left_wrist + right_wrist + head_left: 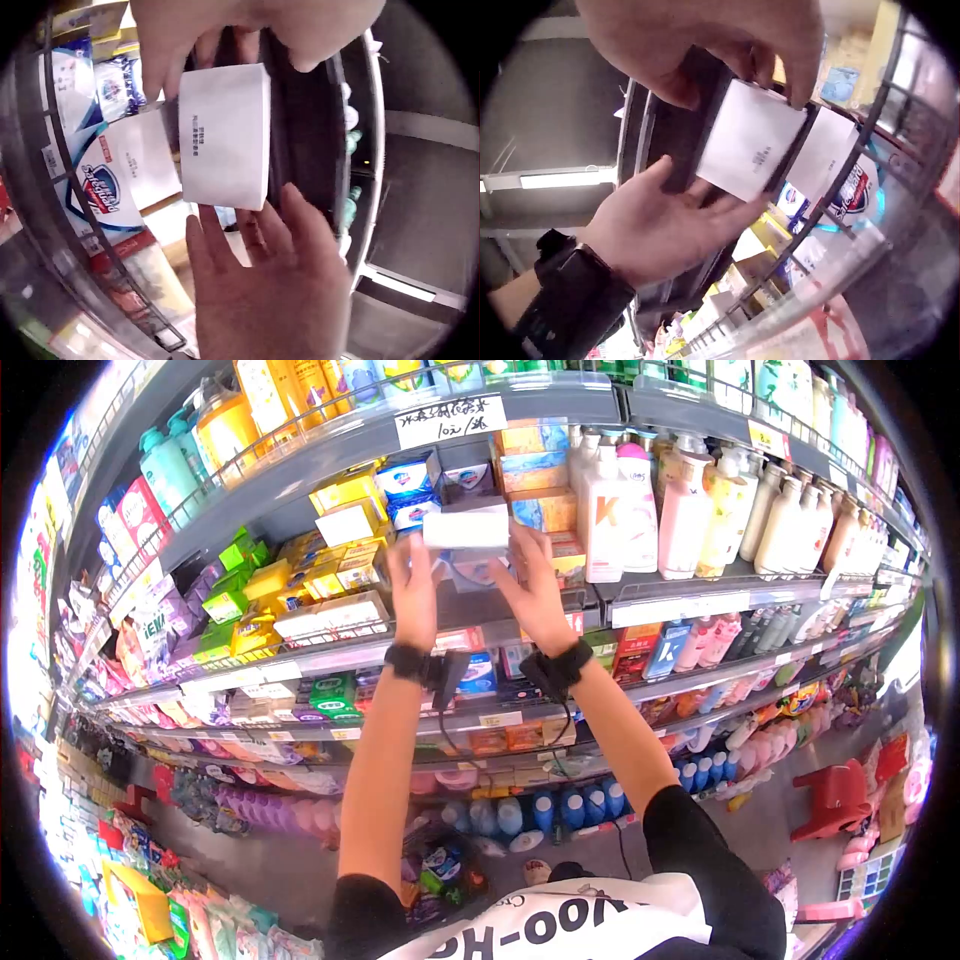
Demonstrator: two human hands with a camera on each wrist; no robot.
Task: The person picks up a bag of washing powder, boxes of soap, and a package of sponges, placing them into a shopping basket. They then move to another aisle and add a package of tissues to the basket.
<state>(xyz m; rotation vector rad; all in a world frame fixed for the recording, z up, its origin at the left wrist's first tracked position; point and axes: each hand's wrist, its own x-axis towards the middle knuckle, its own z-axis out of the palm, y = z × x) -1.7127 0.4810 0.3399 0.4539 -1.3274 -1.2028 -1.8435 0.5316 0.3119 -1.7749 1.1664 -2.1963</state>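
Observation:
Both hands hold a small white box (466, 528), raised in front of a shop shelf. In the left wrist view, its broad white side (223, 139) carries small dark print. My left hand (413, 595) is at the left end, its fingers reaching under the box in the right wrist view. At the right end my right hand (535, 585) has its fingers bent around the edge. Both thumbs stand off the broad side. Close by on the shelf lie blue-and-white Safeguard soap boxes (105, 180). Parts of the fingers are hidden behind the box.
A black wire rail (847, 150) runs along the shelf front. Yellow soap boxes (350, 525) are stacked to the left, and orange-and-blue boxes (535, 475) to the right. White and pink pump bottles (605, 510) stand farther right. A handwritten price card (452, 422) hangs above.

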